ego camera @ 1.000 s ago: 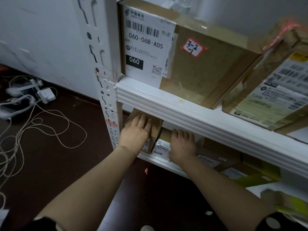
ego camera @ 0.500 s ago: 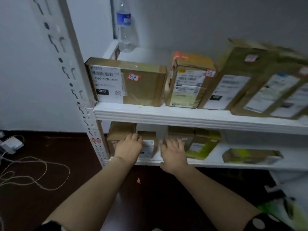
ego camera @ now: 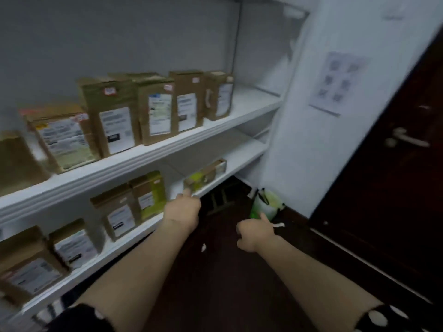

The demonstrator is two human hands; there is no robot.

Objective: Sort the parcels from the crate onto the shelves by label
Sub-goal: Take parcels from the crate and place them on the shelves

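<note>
**Both hands empty in front of the lower shelf**

The parcels are on two white shelves along the left wall. On the upper shelf a row of brown parcels stands upright, packed side by side with white labels facing out; the print is too blurred to read. On the lower shelf more upright parcels stand in a looser row towards the left. One flat parcel with yellow-green tape lies alone further right, well apart from the others.

The left hand is at the front edge of the lower shelf, just below the flat parcel, with its back to the camera. One digit sticks up near the parcel's corner. Its other fingers are hidden, so I cannot tell whether it is spread or curled, or whether it touches the parcel. The right hand hangs over the dark floor, loose and holding nothing, with one finger stretched out.

Beyond the right hand a green and white bag sits on the floor against the white wall, near the end of the shelves. A printed sheet is stuck on that wall. To the right is a dark door with a metal handle. A small white scrap lies on the floor between the forearms.
</note>
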